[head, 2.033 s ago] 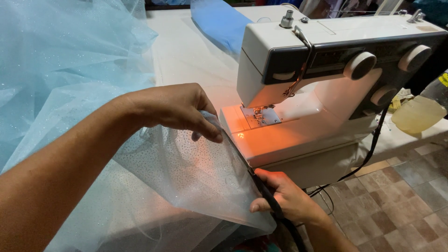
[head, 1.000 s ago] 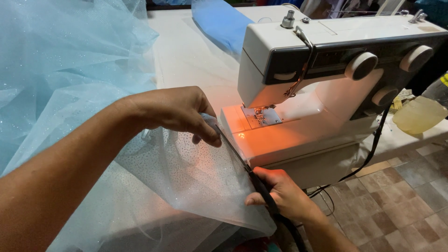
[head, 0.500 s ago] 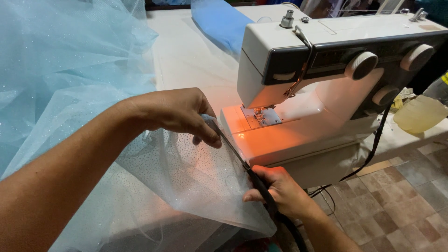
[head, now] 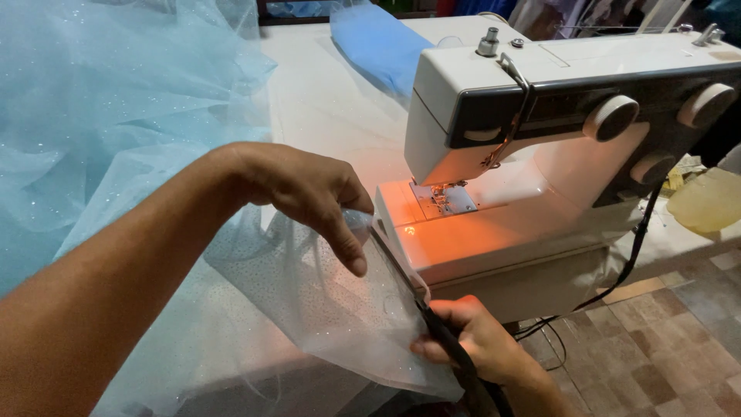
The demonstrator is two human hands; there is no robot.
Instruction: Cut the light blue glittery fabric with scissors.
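The right hand (head: 475, 344) shows only its knuckles and finger backs; its fingertips are tucked under the sheer glittered fabric (head: 340, 309) and behind the dark strip (head: 455, 359), so the grip itself cannot be made out, and the wrist is cut off by the near edge. The left hand (head: 309, 193) hides the fabric edge beneath its fingers, and its forearm leaves the picture at the near left corner. The needle of the sewing machine (head: 540, 154) is too small and glare-washed to tell. The machine's right end is cut by the right edge. The pale blue tulle (head: 116, 100) runs off the left and far edges.
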